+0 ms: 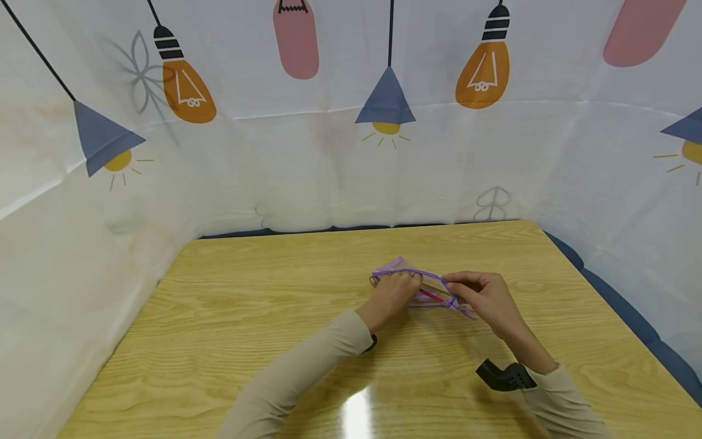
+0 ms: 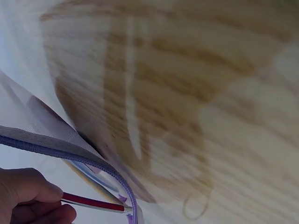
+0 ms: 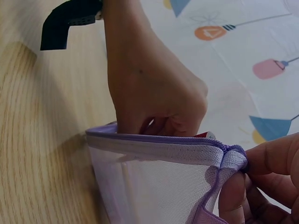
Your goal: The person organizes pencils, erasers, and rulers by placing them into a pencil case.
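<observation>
A purple mesh zip pouch (image 3: 173, 186) is held with its zipped mouth spread apart above the wooden table. My left hand (image 1: 392, 294) reaches into the mouth. In the left wrist view, its thumb and fingers pinch a slim red pencil (image 2: 93, 201) with a silvery end. Beside that lies a yellow stick (image 2: 91, 182), partly hidden by the pouch edge. My right hand (image 1: 488, 300) pinches the pouch's corner at the end of the zip between thumb and fingers. Through the mesh, the rest of the contents looks blurred.
The wooden table (image 1: 247, 305) spreads around both hands. A white curtain (image 1: 329, 171) printed with lamps and bulbs hangs behind it. Dark blue padding (image 1: 620, 308) runs along the right edge. A black wrist mount (image 1: 506, 375) sits on the right forearm.
</observation>
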{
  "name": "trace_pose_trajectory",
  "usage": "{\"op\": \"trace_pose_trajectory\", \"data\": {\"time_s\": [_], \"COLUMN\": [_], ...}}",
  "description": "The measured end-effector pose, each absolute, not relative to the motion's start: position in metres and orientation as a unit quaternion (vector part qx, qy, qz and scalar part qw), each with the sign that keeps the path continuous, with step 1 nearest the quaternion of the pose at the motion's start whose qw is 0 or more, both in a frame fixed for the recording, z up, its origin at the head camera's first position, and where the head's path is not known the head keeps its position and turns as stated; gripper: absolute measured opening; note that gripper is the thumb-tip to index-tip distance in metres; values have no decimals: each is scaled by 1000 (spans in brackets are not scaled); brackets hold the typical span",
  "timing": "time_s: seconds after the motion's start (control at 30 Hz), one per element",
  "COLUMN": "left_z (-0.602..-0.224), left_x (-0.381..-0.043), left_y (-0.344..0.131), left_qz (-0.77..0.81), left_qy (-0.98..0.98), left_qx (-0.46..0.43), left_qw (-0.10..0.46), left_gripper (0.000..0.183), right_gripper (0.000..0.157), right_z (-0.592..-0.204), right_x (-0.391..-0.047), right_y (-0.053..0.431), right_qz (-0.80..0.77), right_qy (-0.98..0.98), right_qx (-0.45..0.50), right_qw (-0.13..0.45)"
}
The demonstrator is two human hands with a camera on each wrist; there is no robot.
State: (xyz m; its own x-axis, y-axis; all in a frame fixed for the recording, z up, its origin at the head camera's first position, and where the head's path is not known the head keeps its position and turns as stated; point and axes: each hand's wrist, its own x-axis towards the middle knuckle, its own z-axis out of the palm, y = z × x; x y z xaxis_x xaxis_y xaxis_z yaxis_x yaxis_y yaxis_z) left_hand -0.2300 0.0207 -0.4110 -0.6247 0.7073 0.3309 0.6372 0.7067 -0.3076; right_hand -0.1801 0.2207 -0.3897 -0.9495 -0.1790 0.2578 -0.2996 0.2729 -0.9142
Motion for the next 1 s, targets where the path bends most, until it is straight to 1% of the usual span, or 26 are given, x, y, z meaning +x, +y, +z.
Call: {"op": "trace_pose_trajectory", "data": {"time_s": [0.13,0.27,0.37,0.5,0.77,0.9,1.0], "left_z": [-412,-415,-418,-421,-422,-421,-422], "left_x": [-231,-231,-232,-231,-235,-239,-243], "left_y": [23,26,29,34,36,35,35], "left_qz": [99,118,143,168,142,126,114], "left_qy": [-896,-894,-890,-882,-886,-893,-902], "left_qx": [-364,-346,-330,-327,-338,-341,-346], "left_qw": [234,260,282,296,284,263,231], "left_gripper": [15,18,23,26,17,15,13], "right_gripper": [26,25,25,25,23,23,24], "right_z": [-389,-389,-390,-390,-390,-391,-392], "right_x": [-180,-181,-181,-182,-183,-183,-183], "right_y": [221,220,220,220,218,218,217], "right_qz": [585,583,584,587,575,574,575], "right_qy": [-796,-798,-797,-793,-799,-801,-803], "right_qx": [147,146,149,157,156,149,140], "right_qw": [46,44,44,48,76,77,76]}}
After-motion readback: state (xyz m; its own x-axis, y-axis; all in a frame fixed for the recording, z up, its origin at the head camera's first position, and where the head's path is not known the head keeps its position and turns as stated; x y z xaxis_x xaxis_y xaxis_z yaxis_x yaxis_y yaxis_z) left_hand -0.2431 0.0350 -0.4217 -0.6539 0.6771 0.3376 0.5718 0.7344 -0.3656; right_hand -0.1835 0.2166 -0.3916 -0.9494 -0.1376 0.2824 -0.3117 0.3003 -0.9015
